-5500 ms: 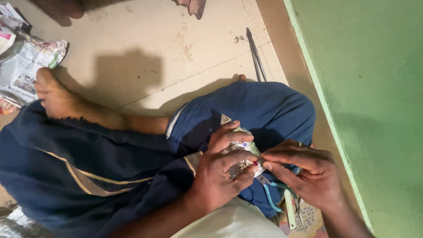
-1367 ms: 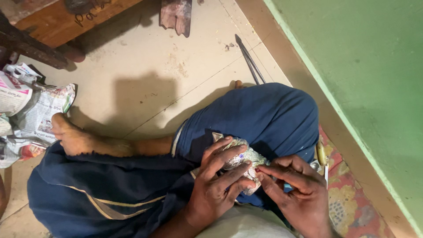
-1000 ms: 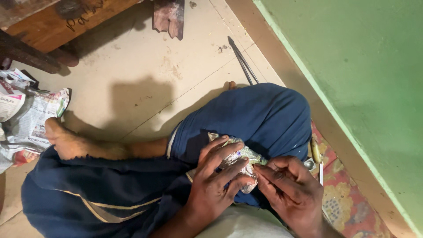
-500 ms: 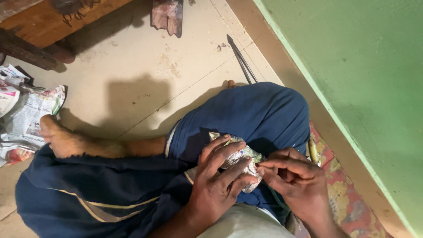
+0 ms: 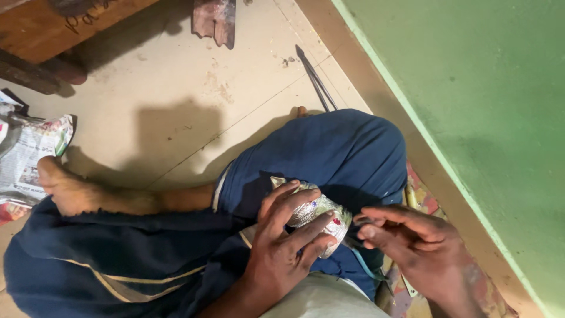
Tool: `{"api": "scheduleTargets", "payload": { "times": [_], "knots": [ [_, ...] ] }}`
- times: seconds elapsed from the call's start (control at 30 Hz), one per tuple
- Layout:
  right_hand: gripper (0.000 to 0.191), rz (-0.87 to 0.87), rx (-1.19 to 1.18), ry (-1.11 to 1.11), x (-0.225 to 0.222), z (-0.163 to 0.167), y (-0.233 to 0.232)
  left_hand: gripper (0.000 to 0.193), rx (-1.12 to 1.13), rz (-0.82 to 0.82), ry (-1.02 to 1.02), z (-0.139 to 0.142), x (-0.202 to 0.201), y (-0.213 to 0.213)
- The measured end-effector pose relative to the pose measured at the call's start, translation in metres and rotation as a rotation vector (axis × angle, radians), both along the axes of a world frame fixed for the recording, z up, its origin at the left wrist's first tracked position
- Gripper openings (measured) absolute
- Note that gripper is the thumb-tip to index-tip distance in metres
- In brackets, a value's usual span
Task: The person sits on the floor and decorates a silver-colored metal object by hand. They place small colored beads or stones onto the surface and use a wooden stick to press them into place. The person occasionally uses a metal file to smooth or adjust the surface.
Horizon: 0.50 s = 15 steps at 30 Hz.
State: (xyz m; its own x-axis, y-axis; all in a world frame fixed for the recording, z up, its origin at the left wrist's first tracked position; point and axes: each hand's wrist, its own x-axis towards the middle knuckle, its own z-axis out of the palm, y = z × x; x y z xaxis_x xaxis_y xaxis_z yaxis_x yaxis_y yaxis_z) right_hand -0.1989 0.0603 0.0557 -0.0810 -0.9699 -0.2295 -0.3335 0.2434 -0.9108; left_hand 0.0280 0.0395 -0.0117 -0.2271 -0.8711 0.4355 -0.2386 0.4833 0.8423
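Left hand [image 5: 282, 250] clenched over a small silver ornament [image 5: 321, 215] with red and green dots, fingers wrapped across its top, pressing it onto the right knee [image 5: 347, 150]. Ornament sits on the blue trouser cloth, mid-lap, partly hidden under the fingers.

Right hand [image 5: 421, 247] just beside the ornament on its right edge, thumb and forefinger pinched together at a thin dark bit by the rim; can't tell what it is, too small. So right grip pinched, on what exactly unclear. A light blue thread [image 5: 364, 266] runs down from under the ornament between the two hands.

Person sits on the floor [image 5: 176, 88], left leg stretched out, bare foot [image 5: 62, 188] near a crumpled newspaper [image 5: 26, 156]. Long metal tongs [image 5: 316, 79] lie on the floor beyond the knee, well apart from the hands. Green wall [image 5: 471, 88] on the right. Patterned mat [image 5: 421, 200] peeks out under the right knee. Wooden furniture [image 5: 53, 29] top left.
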Motion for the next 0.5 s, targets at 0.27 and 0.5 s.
{"api": "scheduleTargets", "payload": {
  "times": [0.27, 0.5],
  "knots": [
    [0.024, 0.286, -0.340, 0.354, 0.011, -0.002, -0.010, 0.033, -0.002, -0.002, -0.004, 0.004, 0.002, 0.001],
    [0.025, 0.376, -0.405, 0.346, 0.005, -0.006, -0.011, 0.035, 0.006, -0.015, 0.012, 0.003, 0.002, 0.000]
  ]
}}
